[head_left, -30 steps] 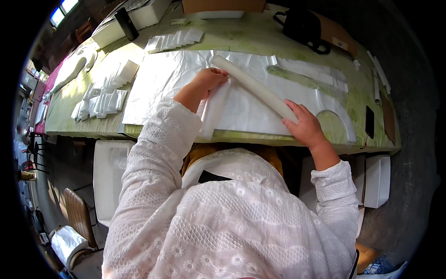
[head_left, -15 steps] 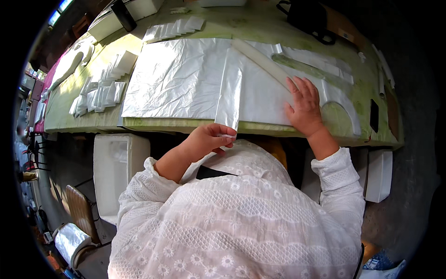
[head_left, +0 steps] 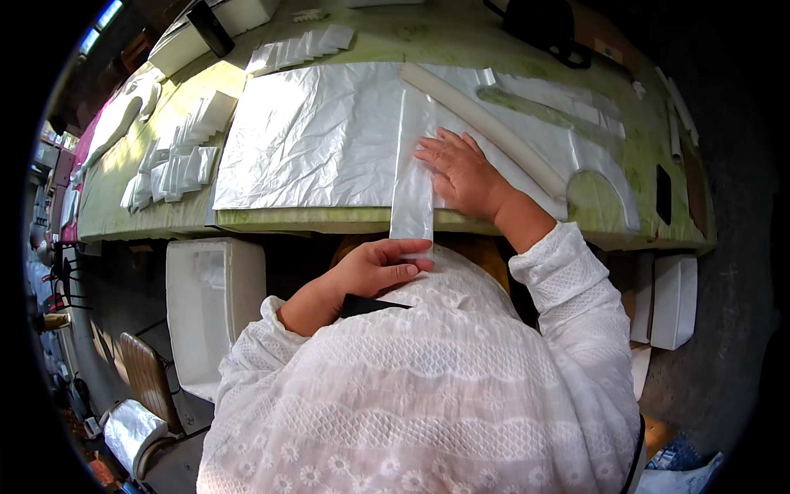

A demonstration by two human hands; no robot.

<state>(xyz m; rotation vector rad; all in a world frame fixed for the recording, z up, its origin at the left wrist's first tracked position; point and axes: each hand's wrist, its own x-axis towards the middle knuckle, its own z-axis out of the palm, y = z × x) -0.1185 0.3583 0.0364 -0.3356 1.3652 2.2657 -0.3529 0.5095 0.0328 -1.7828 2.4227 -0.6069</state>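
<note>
A thin, shiny white plastic bag (head_left: 304,140) lies spread on the table, with cut-out handles (head_left: 605,169) toward the right. A long folded plastic strip (head_left: 411,198) runs over it and hangs past the near table edge. My left hand (head_left: 383,265) is closed on the strip's lower end, close to my lap. My right hand (head_left: 465,173) lies flat on the strip's upper part, fingers stretched out. Just right of that hand, a pale smooth rod (head_left: 494,123) rests slantwise across the plastic.
Several small folded plastic packets (head_left: 177,169) lie at the left, with another row (head_left: 300,48) behind the bag. A phone (head_left: 663,193) and a black bag (head_left: 539,29) are on the right side. Below the table edge stands a white foam box (head_left: 193,313); a plastic roll (head_left: 132,432) sits lower left.
My right hand has moved left, off the rod and onto the folded strip. The strip now lies straighter and flatter. My left hand has stayed at its lower end, shifting slightly.
</note>
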